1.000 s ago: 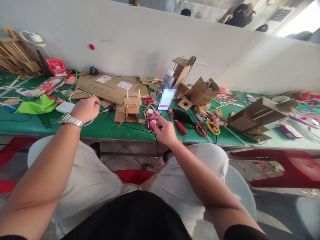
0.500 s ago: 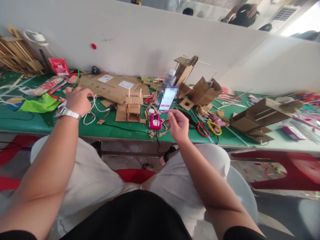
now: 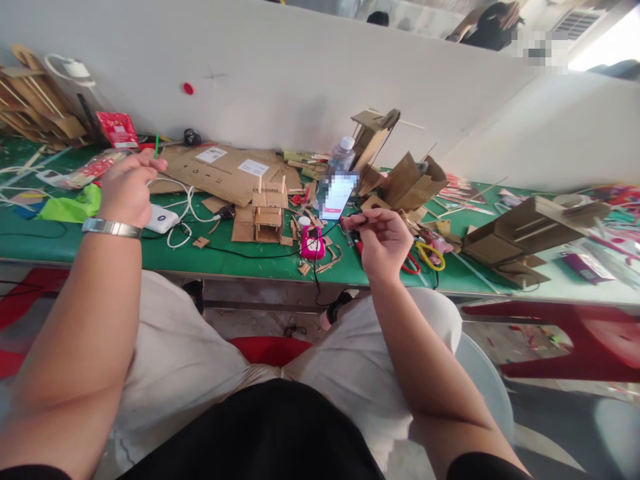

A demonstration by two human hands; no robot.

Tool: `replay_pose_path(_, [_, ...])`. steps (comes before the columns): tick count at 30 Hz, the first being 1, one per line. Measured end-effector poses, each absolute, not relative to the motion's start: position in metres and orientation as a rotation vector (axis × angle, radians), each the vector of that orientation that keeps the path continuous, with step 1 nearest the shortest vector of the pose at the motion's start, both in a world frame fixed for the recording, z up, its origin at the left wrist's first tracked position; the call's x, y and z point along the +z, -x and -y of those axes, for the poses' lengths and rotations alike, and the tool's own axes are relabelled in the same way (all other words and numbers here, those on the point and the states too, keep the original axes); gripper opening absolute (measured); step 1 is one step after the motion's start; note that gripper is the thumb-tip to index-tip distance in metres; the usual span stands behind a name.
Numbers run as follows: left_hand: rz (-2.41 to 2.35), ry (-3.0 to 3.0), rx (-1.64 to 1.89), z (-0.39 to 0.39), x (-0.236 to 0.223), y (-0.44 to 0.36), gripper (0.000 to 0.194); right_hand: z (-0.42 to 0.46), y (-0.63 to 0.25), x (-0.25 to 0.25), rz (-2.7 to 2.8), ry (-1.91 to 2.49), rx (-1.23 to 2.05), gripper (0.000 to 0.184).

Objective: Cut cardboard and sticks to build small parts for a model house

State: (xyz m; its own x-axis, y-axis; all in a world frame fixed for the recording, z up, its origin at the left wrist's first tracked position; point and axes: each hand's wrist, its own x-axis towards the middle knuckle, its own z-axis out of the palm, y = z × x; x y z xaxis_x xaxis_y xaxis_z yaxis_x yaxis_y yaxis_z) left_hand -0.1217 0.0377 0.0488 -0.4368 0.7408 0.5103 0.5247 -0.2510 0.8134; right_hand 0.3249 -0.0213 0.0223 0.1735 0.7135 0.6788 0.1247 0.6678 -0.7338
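My left hand (image 3: 127, 190), a metal-banded watch (image 3: 113, 228) on its wrist, hovers above the table's left half with fingers bent together; anything inside is hidden. Below it a white power bank (image 3: 161, 219) with a white cable (image 3: 189, 207) lies partly covered. A green strip (image 3: 157, 145) shows just behind its fingertips. Fingers curled, my right hand (image 3: 387, 243) pinches what looks like a thin black cable (image 3: 333, 230). Left of this hand are a pink case with a white cartoon face (image 3: 313, 243) and a lit phone (image 3: 336, 197) leaning against a clear bottle (image 3: 341, 157).
A small cardboard-and-stick frame (image 3: 269, 217) stands mid-table before a flat cardboard sheet (image 3: 225, 175). Yellow-handled scissors (image 3: 431, 257) lie right of my right hand. Cardboard models (image 3: 533, 233) stand farther right. Scraps litter the green table (image 3: 230, 263); a white wall (image 3: 280, 87) rises behind.
My left hand has moved left and turned, uncovering the white power bank. My right hand has shifted right and slightly down, and the black cable near its fingertips now slants upward.
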Motion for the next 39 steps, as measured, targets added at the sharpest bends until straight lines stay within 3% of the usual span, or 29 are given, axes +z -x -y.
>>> replay_pose_path(5, [-1.666,-1.012,2.057,-0.029,0.070,0.108,0.025,0.030,-0.316,0.020,1.431,0.817,0.469,0.013])
replay_pose_path(9, [-1.612,-1.261,2.152,-0.018,0.063,0.090,0.028,0.039,-0.305,0.012,1.559,0.808,0.624,0.009])
replay_pose_path(13, [-1.175,-1.597,1.517,0.012,0.035,0.038,0.020,0.054,-0.286,0.003,1.822,0.801,0.714,0.012])
replay_pose_path(16, [-0.902,-1.539,0.895,0.044,0.014,-0.013,0.045,0.062,-0.275,-0.004,2.012,0.700,0.683,0.014])
replay_pose_path(19, [-0.796,-1.487,0.672,0.064,-0.001,-0.046,0.057,0.065,-0.272,-0.009,2.108,0.625,0.678,0.015])
replay_pose_path(28, [-1.050,-1.664,0.948,0.054,-0.005,-0.036,0.039,0.066,-0.272,-0.005,2.107,0.724,0.688,0.016])
replay_pose_path(39, [-1.243,-1.554,1.409,0.041,0.002,-0.026,0.032,0.059,-0.278,-0.015,1.954,0.895,0.828,0.024])
